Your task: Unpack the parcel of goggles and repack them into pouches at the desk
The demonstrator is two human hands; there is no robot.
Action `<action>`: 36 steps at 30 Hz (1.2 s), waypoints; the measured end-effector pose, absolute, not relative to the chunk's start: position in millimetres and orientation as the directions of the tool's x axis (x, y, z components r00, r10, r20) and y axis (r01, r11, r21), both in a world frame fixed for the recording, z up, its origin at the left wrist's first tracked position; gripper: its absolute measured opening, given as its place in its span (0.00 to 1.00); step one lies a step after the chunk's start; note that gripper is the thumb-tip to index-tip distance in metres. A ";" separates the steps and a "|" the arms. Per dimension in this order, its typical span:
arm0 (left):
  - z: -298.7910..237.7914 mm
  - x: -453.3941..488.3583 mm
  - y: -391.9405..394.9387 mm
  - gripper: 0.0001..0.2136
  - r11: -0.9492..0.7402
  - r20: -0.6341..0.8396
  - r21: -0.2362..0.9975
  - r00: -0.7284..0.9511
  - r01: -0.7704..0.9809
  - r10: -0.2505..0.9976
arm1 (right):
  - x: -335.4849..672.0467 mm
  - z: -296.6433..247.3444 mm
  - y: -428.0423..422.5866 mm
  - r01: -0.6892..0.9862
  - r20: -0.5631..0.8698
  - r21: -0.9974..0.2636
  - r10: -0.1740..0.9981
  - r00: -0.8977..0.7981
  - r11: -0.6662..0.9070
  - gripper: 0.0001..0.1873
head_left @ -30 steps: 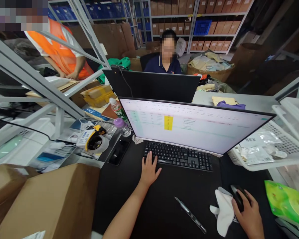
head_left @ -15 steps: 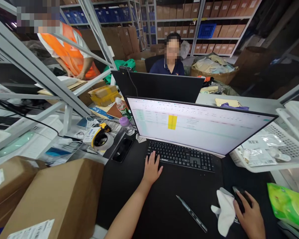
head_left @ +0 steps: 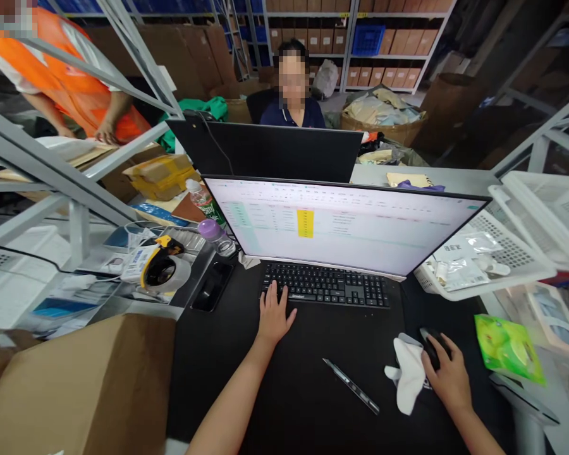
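- Almost nothing has moved since the earlier picture. Mainly the view has shifted, so the things on the desk sit a little more to the left, while both hands keep their places at the keys and the pointer device. The work at the computer therefore looks unchanged.
- Nearest, at the lower left, a cardboard box [head_left: 90, 385] stands just beside the black desk mat [head_left: 308, 360].
- On the mat, the right hand [head_left: 448, 376] curves over the mouse [head_left: 429, 339]. The fingers lie on top in a loose closed hold, and it holds nothing else.
- A white cloth [head_left: 406, 374] lies touching the thumb side of this hand.
- A slim metal tool [head_left: 351, 387] lies slanted on the mat between the two hands, and no hand touches it.
- The left hand [head_left: 274, 314] is flat and open, palm on the mat, fingertips on the lower left keys of the keyboard [head_left: 332, 285]. It grips nothing.
- Left of the keyboard are a phone [head_left: 212, 285], a tape dispenser [head_left: 164, 272] and a bottle [head_left: 217, 235] with a purple cap.
- To the right lie a green packet [head_left: 507, 347] and a white basket [head_left: 526, 268] with plastic bags in it.
- Above the keyboard the monitor [head_left: 360, 230] shows a table with one yellow block.
- Behind it stands a second monitor [head_left: 270, 151], seen from the back, and a person in a dark shirt [head_left: 291, 114] sits there.
- Far left, a person in an orange vest [head_left: 66, 82] rests a hand on flat cardboard.
- Shelves [head_left: 384, 50] of boxes fill the back.
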State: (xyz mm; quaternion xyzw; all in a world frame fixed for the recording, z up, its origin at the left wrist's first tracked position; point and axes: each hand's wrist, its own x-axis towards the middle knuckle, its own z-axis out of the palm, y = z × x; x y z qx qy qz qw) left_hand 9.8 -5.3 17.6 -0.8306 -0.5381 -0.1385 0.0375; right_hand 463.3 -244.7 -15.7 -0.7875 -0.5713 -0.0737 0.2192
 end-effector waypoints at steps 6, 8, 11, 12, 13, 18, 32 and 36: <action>17.3 10.5 -2.4 0.37 -0.444 0.235 0.095 0.414 0.891 0.880 | 463.4 -15.8 -245.3 0.924 0.357 -0.264 0.862 0.359 -0.276 0.24; 18.6 9.8 -1.7 0.36 -0.452 0.218 0.108 0.422 0.886 0.880 | 462.8 -15.2 -245.1 0.923 0.351 -0.260 0.863 0.364 -0.284 0.25; 21.7 8.8 -1.0 0.34 -0.457 0.203 0.123 0.428 0.881 0.881 | 461.6 -13.8 -244.7 0.923 0.351 -0.256 0.862 0.367 -0.288 0.25; 22.8 8.6 -0.9 0.34 -0.456 0.203 0.125 0.427 0.881 0.881 | 461.3 -13.6 -244.7 0.924 0.354 -0.255 0.862 0.363 -0.285 0.26; 23.8 8.3 -0.8 0.34 -0.456 0.205 0.126 0.426 0.881 0.881 | 461.2 -13.6 -244.8 0.926 0.358 -0.253 0.862 0.359 -0.281 0.26; 26.1 7.2 -2.0 0.33 -0.461 0.204 0.120 0.432 0.879 0.878 | 461.9 -16.4 -245.7 0.928 0.384 -0.249 0.851 0.358 -0.278 0.28; 24.3 4.0 -7.7 0.29 -0.441 0.238 0.119 0.406 0.890 0.883 | 459.2 -14.5 -245.1 0.921 0.395 -0.277 0.842 0.368 -0.272 0.29; 23.4 4.5 -7.6 0.28 -0.445 0.243 0.115 0.410 0.888 0.879 | 458.2 -11.9 -244.5 0.927 0.401 -0.261 0.843 0.359 -0.271 0.29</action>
